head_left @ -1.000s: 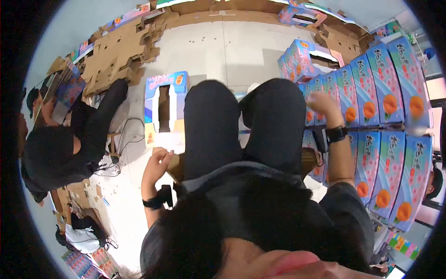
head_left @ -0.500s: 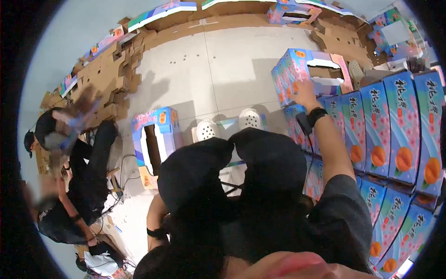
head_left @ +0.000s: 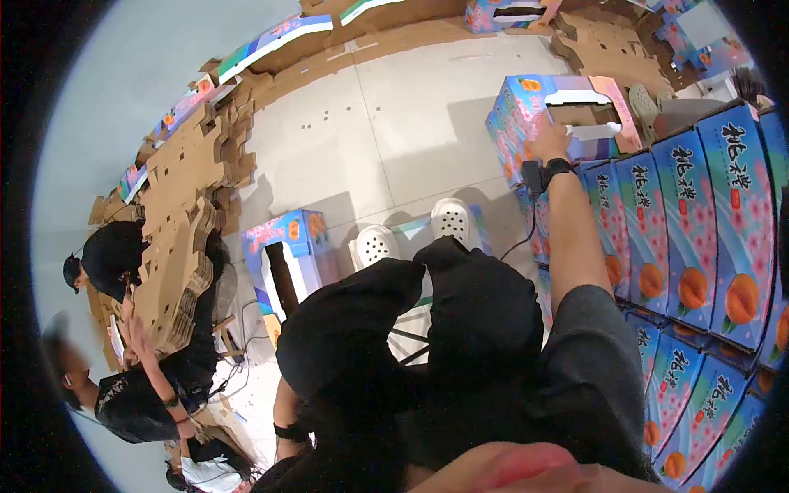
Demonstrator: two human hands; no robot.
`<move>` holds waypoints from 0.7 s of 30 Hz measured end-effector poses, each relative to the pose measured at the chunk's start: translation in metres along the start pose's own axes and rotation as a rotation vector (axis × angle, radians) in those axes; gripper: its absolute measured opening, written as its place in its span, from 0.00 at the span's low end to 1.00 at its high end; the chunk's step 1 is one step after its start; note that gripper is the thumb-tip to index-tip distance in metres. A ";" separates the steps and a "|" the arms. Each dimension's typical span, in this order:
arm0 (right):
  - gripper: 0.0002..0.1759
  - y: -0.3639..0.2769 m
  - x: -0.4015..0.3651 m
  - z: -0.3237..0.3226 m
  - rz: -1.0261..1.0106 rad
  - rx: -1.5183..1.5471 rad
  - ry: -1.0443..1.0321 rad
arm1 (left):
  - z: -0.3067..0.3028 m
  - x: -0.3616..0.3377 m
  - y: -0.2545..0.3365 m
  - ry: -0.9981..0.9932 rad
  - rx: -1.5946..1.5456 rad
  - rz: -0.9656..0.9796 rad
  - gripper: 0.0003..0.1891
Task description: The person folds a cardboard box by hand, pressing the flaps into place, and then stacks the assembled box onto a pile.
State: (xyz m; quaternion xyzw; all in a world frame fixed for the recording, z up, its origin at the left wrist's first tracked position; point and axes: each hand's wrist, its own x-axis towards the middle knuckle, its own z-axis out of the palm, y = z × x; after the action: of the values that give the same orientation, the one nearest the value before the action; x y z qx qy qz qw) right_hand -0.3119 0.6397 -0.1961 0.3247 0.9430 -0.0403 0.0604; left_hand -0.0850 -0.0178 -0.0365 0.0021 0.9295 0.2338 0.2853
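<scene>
My right hand point(head_left: 549, 141) reaches out to a blue and pink carton point(head_left: 516, 123) printed with peaches, its top showing a cut-out opening. The fingers close over the carton's near edge, by the opening and a white flap point(head_left: 596, 131). A black wristband and a small black device point(head_left: 532, 176) with a cable sit at this wrist. My left hand point(head_left: 286, 403) hangs low beside my left knee, its fingers hidden behind the leg. Nearest to it stands another carton point(head_left: 316, 246) of the same print, with a dark opening on top.
Blue peach-printed cartons point(head_left: 686, 222) stand in rows at the right. Flat brown cardboard point(head_left: 185, 156) lies along the left and far edges. At the left, co-workers point(head_left: 136, 403) sit or bend near a cardboard stack point(head_left: 177, 283); cables point(head_left: 238, 353) run on the floor.
My right hand has shifted from the carton's side toward the opening edge. At the left, a cardboard stack now shows in front of a co-worker, where there was a blur.
</scene>
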 end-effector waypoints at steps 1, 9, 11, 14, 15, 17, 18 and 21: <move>0.55 0.000 0.000 0.002 -0.021 -0.015 0.030 | 0.000 -0.001 0.001 0.007 -0.004 0.003 0.13; 0.43 -0.034 -0.018 -0.024 -0.465 0.435 0.429 | 0.001 -0.004 0.005 0.072 -0.031 0.033 0.12; 0.43 -0.055 -0.025 -0.041 -0.573 0.570 0.513 | -0.001 -0.005 0.006 0.101 -0.046 0.055 0.12; 0.46 -0.090 -0.061 -0.087 -0.613 0.737 0.518 | -0.004 -0.005 0.009 0.164 -0.083 0.106 0.12; 0.47 -0.100 -0.072 -0.102 -0.639 0.799 0.511 | -0.005 -0.008 0.010 0.189 -0.084 0.118 0.12; 0.49 -0.117 -0.097 -0.131 -0.666 0.882 0.407 | -0.010 -0.016 0.013 0.247 -0.076 0.139 0.12; 0.50 -0.125 -0.105 -0.142 -0.678 0.922 0.339 | -0.012 -0.022 0.015 0.275 -0.067 0.149 0.11; 0.48 -0.144 -0.139 -0.175 -0.773 1.155 0.203 | -0.012 -0.037 0.008 0.337 -0.071 0.201 0.10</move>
State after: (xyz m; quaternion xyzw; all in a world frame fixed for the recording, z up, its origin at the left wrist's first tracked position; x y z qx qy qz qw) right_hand -0.3075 0.4623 0.0022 -0.0518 0.8196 -0.5228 -0.2285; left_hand -0.0613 -0.0208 -0.0051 0.0455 0.9503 0.2909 0.1009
